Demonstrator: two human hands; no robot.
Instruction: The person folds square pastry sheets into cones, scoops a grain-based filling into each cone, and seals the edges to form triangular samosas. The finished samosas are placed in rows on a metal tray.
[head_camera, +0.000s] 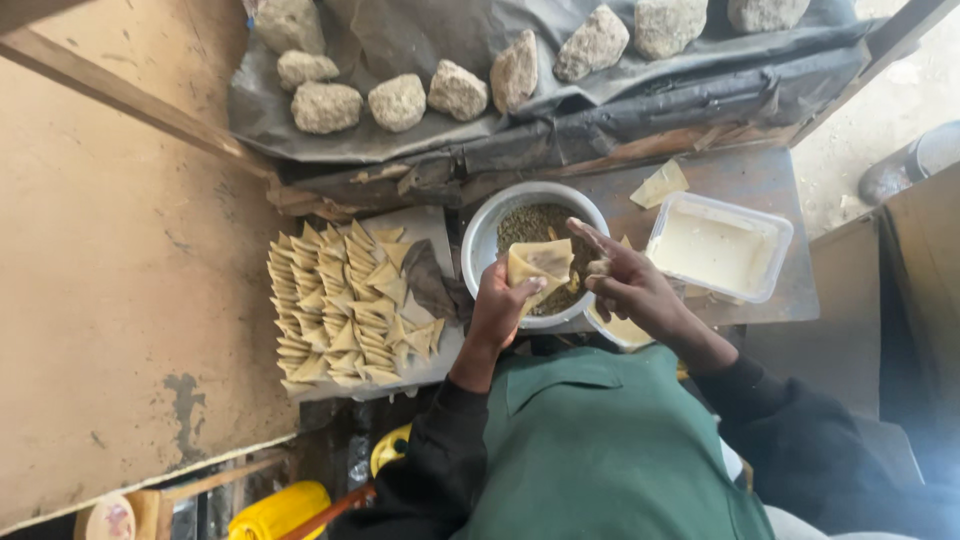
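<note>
Seen from the head camera, the left hand (500, 305) holds a pale, soft pastry pocket (540, 265) over a round metal bowl (480, 240) of dark, crumbly filling (535, 222), fingers closed around its lower tip, open mouth facing up. The right hand (625, 280) hovers just right of it, fingers loosely spread and empty. Folded triangles (345, 305) are stacked on the tabletop (745, 180) to the left; a plastic tub (770, 225) of white paste sits right.
</note>
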